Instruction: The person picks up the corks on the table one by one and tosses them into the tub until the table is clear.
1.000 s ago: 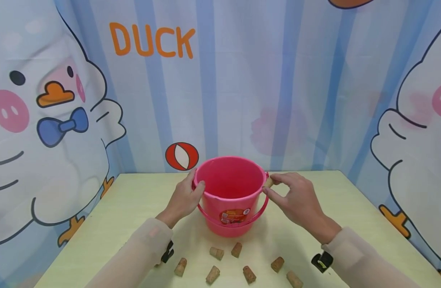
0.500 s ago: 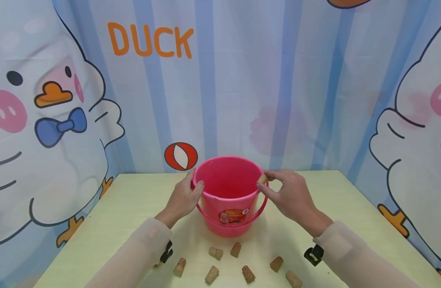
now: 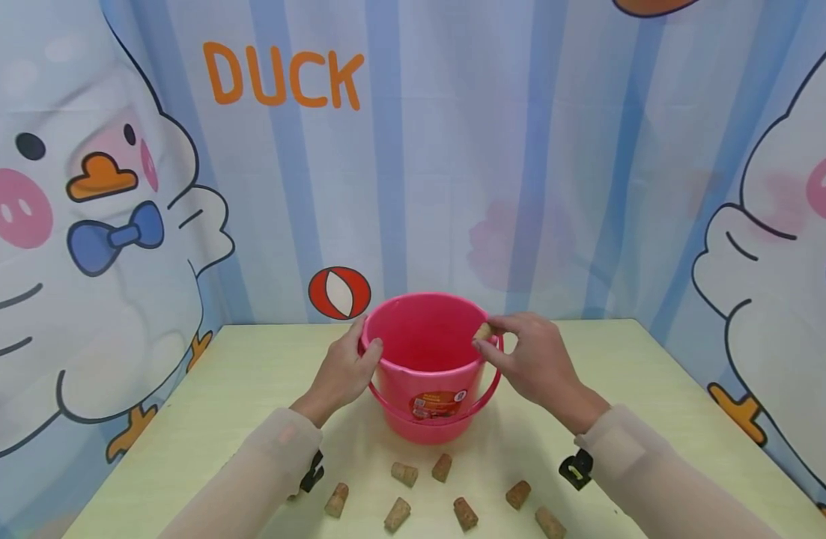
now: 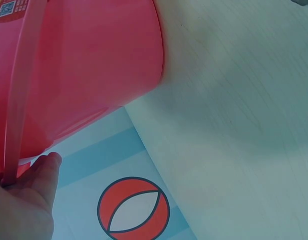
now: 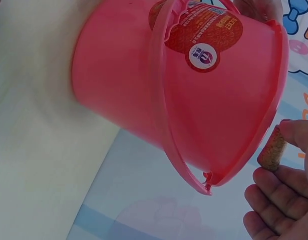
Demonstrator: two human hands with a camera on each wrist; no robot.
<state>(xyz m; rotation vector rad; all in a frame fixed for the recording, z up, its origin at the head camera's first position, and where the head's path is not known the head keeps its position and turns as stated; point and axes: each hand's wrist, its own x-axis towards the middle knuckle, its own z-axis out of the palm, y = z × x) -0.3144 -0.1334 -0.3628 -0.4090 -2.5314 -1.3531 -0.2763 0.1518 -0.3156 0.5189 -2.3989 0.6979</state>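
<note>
A pink bucket (image 3: 429, 385) stands upright on the table, its handle lowered across the front. My left hand (image 3: 343, 367) grips the bucket's left rim, thumb over the near side; the left wrist view shows its fingers (image 4: 46, 175) against the outer wall. A cork (image 3: 483, 332) is pinched between thumb and fingertips of my right hand (image 3: 537, 359), over the bucket's right rim. In the right wrist view the same cork (image 5: 272, 149) sits close to the rim, with the other fingers curled below it. The bucket's bottom is hidden.
Several corks lie on the pale yellow table (image 3: 264, 382) in front of the bucket, among them one cork (image 3: 337, 499) at the left and one cork (image 3: 550, 522) at the right. A duck-printed curtain (image 3: 439, 150) hangs behind the table.
My right hand has moved left with the cork, from outside the bucket's right edge to over its rim. The left hand and bucket have stayed in place.
</note>
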